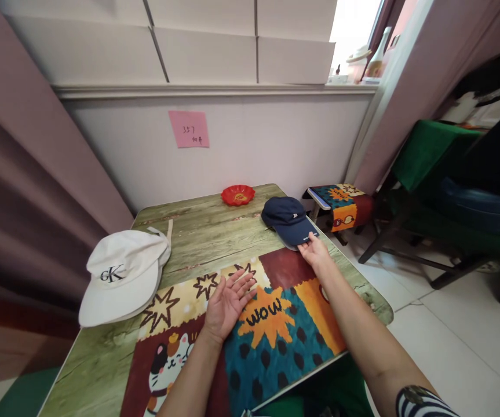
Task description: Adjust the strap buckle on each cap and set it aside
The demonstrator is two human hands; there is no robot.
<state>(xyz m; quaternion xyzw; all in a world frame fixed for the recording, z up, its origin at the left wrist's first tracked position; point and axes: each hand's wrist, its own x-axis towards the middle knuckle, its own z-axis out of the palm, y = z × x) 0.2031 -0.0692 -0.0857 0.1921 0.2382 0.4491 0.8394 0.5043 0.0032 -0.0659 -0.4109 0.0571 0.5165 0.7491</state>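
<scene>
My right hand (pixel 314 250) grips the brim of a navy blue baseball cap (pixel 285 215) at the right side of the table, thumb on top and fingers beneath. The cap's crown faces up, with a small white emblem on it. My left hand (pixel 229 304) is open, palm turned up, over a colourful mat (pixel 276 341) printed with "WOW" and a cartoon cat. Nothing lies in that palm. On the left of the table sits a white baseball cap (pixel 121 275) with black "CK" letters, its strap sticking out at the back.
A red scalloped dish (pixel 237 196) stands near the far edge of the wood-patterned table (pixel 197 231). Beyond the right edge are a small stool (pixel 339 200) with a similar printed cover and a dark chair (pixel 423 231). A pink note (pixel 189 128) is stuck on the wall behind.
</scene>
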